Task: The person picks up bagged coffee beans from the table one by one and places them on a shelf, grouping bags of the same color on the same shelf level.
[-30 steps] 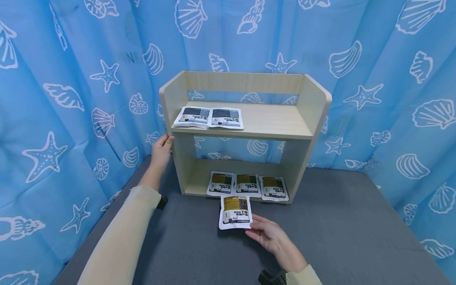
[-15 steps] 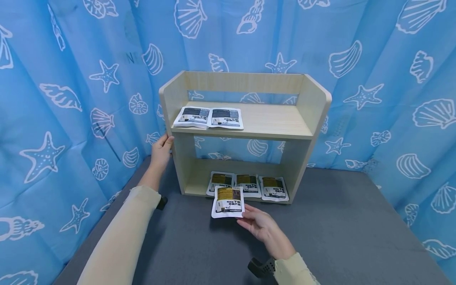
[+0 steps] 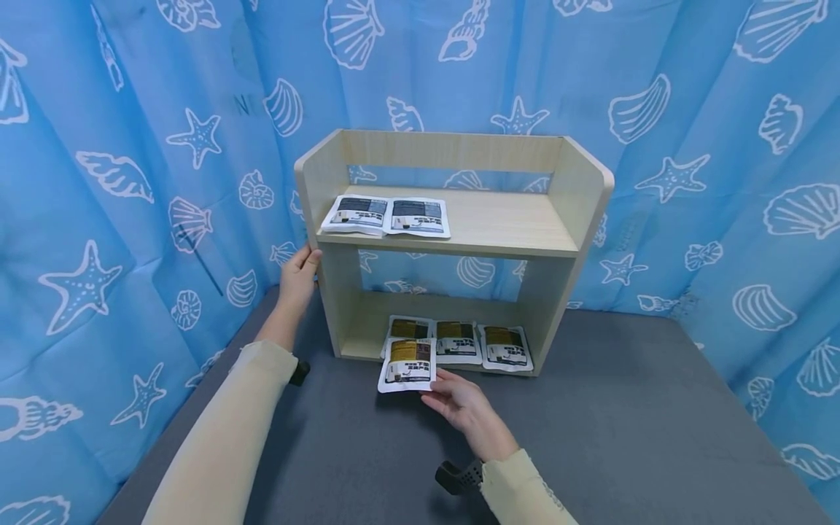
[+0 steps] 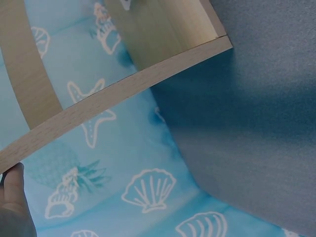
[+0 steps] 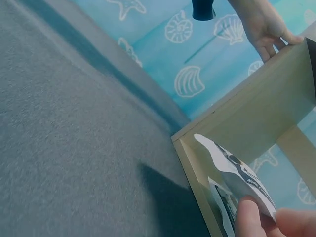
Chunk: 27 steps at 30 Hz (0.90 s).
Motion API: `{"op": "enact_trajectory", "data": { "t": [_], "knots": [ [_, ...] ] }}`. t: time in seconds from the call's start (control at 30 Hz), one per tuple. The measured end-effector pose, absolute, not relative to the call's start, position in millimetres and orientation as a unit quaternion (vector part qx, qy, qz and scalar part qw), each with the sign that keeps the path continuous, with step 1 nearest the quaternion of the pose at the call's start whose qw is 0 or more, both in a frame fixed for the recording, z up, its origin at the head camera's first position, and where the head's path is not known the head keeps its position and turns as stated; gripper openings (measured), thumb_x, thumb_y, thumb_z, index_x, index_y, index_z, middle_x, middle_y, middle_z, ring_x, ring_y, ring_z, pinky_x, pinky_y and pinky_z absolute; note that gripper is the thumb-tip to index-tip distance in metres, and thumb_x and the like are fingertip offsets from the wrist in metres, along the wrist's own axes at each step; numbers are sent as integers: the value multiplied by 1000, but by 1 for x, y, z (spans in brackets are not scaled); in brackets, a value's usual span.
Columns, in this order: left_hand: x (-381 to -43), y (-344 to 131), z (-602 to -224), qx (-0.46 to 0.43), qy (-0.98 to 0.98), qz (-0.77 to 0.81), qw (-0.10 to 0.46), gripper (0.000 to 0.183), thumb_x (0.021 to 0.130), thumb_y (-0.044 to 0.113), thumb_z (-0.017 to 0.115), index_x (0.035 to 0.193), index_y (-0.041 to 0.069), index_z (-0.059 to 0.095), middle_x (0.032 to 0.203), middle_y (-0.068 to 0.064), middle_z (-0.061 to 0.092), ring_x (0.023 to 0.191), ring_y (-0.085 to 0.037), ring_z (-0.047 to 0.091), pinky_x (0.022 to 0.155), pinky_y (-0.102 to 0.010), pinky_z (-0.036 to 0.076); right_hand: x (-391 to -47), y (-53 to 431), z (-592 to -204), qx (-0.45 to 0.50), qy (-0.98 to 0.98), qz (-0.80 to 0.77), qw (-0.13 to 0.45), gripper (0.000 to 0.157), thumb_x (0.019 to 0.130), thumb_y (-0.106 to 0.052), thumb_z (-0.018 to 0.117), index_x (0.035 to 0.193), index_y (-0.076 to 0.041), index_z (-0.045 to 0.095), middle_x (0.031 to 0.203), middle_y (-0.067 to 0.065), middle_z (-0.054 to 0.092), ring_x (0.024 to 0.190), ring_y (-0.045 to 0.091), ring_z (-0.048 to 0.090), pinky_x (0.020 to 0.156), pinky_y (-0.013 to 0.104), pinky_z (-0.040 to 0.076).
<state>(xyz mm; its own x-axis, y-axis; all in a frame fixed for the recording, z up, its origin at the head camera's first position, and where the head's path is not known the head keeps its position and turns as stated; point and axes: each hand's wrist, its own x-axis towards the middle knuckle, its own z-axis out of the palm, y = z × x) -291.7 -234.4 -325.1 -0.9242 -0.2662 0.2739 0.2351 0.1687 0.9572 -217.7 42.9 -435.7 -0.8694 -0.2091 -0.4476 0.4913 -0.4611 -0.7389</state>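
Note:
My right hand [image 3: 469, 412] pinches a white pouch [image 3: 408, 364] with a brown-and-white printed label by its lower right corner. This pouch is raised in front of the lower shelf and partly covers the leftmost pouch [image 3: 411, 327] lying there. In the right wrist view the held pouch [image 5: 239, 175] tilts above the shelf board, between thumb and fingers. My left hand [image 3: 298, 281] holds the left side panel of a small two-tier wooden shelf [image 3: 446, 250] near its middle board. Two more pouches, a middle one [image 3: 456, 343] and a right one [image 3: 505, 348], lie in the lower tier.
On the upper tier, grey-labelled pouches [image 3: 418, 217] lie side by side at the left, the left ones apparently stacked. The shelf stands on a dark grey tabletop [image 3: 630, 430]. A blue curtain [image 3: 689, 102] with white shells hangs behind and along the sides.
The right hand has carried its pouch left and up toward the lower tier's left part, where it now overlaps the leftmost pouch in view. The left hand has stayed on the side panel.

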Motion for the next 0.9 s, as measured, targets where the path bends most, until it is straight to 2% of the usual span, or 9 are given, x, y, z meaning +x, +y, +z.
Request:
{"op": "enact_trajectory", "data": {
  "t": [0.27,0.53,0.9],
  "knots": [
    [-291,-235,-325,13,-735,-650,192,50,103,32,43,148,10,40,145,-20,44,128,-34,45,101,-54,40,-223,29,-435,169,459,-849,199,51,95,10,50,145,5,39,138,30,45,88,21,64,83,33,55],
    [-294,-235,-328,16,-739,-644,197,50,103,32,43,148,11,42,142,-20,48,123,-32,49,98,-52,43,-230,19,-434,165,444,-857,203,48,98,6,49,145,3,40,139,29,46,96,23,62,91,36,51],
    [-294,-235,-327,21,-735,-647,199,49,103,31,43,148,10,41,143,-20,46,124,-34,48,100,-53,42,-243,9,-431,186,420,-866,196,52,96,9,49,146,3,38,142,29,40,105,29,58,91,36,50]
  ]
}}
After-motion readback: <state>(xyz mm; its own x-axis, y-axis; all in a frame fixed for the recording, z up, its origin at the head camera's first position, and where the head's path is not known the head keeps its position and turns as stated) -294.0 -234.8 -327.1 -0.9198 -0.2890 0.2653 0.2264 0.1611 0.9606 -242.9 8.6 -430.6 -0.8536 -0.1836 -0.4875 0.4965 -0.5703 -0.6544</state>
